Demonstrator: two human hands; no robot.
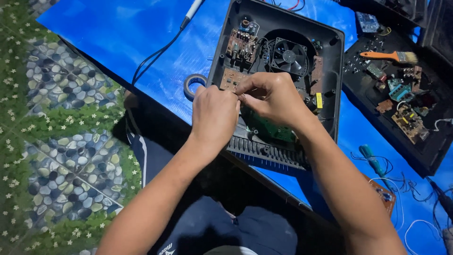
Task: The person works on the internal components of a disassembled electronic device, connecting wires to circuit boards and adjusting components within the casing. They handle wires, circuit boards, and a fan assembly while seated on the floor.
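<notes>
While our left hand (214, 115) and right hand (272, 97) meet fingertip to fingertip over the open black appliance casing (337, 71), both pinch something too small to identify, just near of the cooling fan (289, 56); neither hand is nearer.

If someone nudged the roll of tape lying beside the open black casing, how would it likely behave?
The roll of tape lies flat on the blue sheet, so it would probably slide, not roll. It looks like a thin ring, so likely light. Its hollow middle should be easy to hook with a finger. It lies just beyond the left hand.
</notes>
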